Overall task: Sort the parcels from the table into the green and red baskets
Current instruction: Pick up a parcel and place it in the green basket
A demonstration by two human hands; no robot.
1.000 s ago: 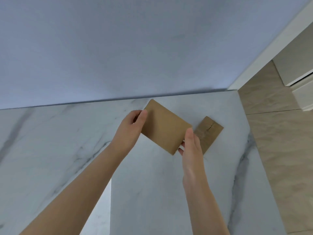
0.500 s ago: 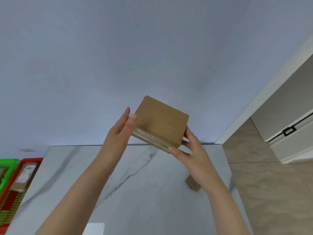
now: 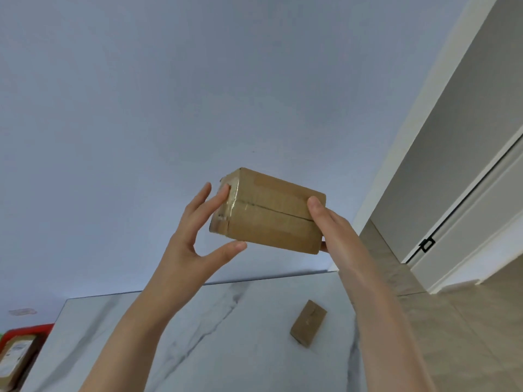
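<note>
- Head view: the large parcel [image 3: 271, 219], taped brown cardboard, is held tilted in the air above the table [image 3: 226, 349].
- The left hand [image 3: 184, 250] grips its taped left end, thumb beneath. The right hand [image 3: 336, 236] grips its right end.
- The small parcel [image 3: 308, 323] lies near the table's right edge.
- The red basket [image 3: 28, 331] sits past the table's left edge.

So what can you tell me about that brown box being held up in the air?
The cardboard box is plain brown and oblong, with clear glossy tape along its centre seam and wrinkled over one end. It hangs tilted in the air above the table. The left hand pinches the taped end between fingertips and thumb; the right hand grips the other end, thumb on top.
</note>
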